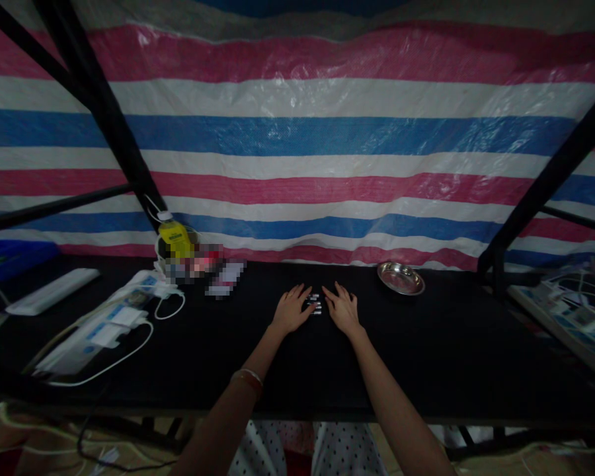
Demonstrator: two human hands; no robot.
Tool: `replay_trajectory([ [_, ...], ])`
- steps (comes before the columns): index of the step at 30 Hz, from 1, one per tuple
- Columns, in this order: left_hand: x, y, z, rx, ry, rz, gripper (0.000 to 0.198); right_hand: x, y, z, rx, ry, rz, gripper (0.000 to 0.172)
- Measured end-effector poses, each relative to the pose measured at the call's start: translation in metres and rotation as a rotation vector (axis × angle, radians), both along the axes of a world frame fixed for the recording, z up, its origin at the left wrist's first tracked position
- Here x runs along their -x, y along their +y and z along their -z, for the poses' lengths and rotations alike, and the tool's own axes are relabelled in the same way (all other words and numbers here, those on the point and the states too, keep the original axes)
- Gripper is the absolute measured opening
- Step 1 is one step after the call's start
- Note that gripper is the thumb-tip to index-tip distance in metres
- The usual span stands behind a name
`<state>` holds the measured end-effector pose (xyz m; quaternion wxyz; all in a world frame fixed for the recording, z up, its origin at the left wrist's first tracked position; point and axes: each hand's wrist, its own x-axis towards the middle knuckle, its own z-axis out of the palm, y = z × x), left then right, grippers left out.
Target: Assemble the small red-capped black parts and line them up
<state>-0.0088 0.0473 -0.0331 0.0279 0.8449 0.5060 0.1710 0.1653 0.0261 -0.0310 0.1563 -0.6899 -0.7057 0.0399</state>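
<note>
Several small, shiny cylindrical pieces (317, 305) lie in a short column on the black tabletop, too small for me to tell their kind. To their left rests my left hand (291, 309), palm down with its fingers stretched out; its thumb and fingertips are close beside the pieces and partly cover their left ends. My right hand (342, 309) lies on the other side, fingers extended and a small gap away from them. Neither hand grips anything. Farther right, toward the back, sits a round shiny metal dish (401, 277).
At left are a power strip (110, 325) with plugs and white cables, a long white box (53, 291), a yellow bottle (176, 238) and a blurred-out flat item (225, 278). Black frame posts and a striped tarp (327, 139) bound the table (322, 377). More cables lie far right.
</note>
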Motion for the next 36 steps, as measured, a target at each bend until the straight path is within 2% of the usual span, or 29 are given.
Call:
replay_trajectory([
  [4,0.000,0.003,0.002,-0.009,-0.002,0.021,0.056,-0.001,0.001,0.002,-0.010,0.020,0.004,0.038],
  [11,-0.002,0.004,-0.001,0.017,-0.038,0.061,0.058,0.010,0.004,0.000,-0.050,-0.007,0.197,0.039],
  [15,-0.002,0.004,-0.002,0.039,-0.064,0.074,0.058,0.019,0.007,-0.002,-0.077,-0.036,0.256,0.039],
  [22,-0.003,0.005,-0.002,0.037,-0.083,0.105,0.057,0.024,0.009,0.000,-0.102,-0.058,0.266,0.039],
  [36,-0.005,0.001,-0.002,-0.015,-0.046,0.079,0.052,0.028,0.007,-0.003,-0.113,-0.085,0.270,0.043],
])
